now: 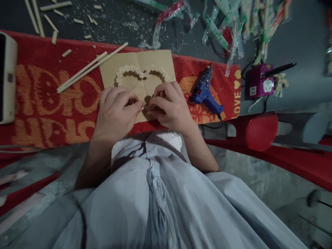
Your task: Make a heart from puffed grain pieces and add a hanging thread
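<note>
A heart-shaped frame (131, 68) built from small pale pieces lies over a creased sheet of brown paper (158, 57). Its two upper arcs show, with shadow under them; my hands cover most of its sides and lower point. My left hand (116, 109) is closed at the frame's lower left, thumb and fingertips pinched near the bottom point. From the other side, my right hand (169, 105) curls its fingers round the lower right part. The fingertips of both hands almost meet. Exactly what sits between them is partly hidden.
A blue glue gun (204, 91) lies on the red towel (54, 128), right of the paper. Two chopsticks (88, 71) rest at the left. Cut stick pieces (78, 21) and plastic wrappers (220, 31) litter the dark table. A purple box (259, 81) stands at right.
</note>
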Action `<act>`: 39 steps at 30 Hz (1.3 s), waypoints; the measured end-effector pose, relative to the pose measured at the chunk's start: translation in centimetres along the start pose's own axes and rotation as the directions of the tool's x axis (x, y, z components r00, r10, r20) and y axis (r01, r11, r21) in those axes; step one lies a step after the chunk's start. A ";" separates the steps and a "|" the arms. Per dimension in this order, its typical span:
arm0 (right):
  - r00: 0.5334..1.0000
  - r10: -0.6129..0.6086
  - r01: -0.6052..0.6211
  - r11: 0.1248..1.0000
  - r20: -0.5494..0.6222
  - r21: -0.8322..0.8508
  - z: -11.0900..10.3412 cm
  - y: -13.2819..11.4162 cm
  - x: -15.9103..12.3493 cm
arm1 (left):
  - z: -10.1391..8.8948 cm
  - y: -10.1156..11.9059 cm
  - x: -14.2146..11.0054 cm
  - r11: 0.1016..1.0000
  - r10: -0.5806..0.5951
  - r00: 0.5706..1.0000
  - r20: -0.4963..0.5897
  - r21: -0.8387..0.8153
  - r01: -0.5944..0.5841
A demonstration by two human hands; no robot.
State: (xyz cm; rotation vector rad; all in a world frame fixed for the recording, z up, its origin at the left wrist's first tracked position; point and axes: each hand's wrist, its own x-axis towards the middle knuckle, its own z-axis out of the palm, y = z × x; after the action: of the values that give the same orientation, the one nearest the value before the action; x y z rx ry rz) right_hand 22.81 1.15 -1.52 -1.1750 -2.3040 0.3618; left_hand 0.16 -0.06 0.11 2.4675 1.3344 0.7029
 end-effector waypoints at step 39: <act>0.991 -0.071 0.064 0.996 -0.116 -0.064 0.1 -0.1 -2.9 | 0.3 -0.6 -0.2 0.999 0.043 0.998 -0.040 0.034 -0.041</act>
State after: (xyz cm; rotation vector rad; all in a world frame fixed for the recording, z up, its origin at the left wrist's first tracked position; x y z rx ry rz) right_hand 24.10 -1.24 -2.50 -1.1129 -2.2591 0.1939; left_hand -0.22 0.06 -0.49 2.5273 1.3230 0.7505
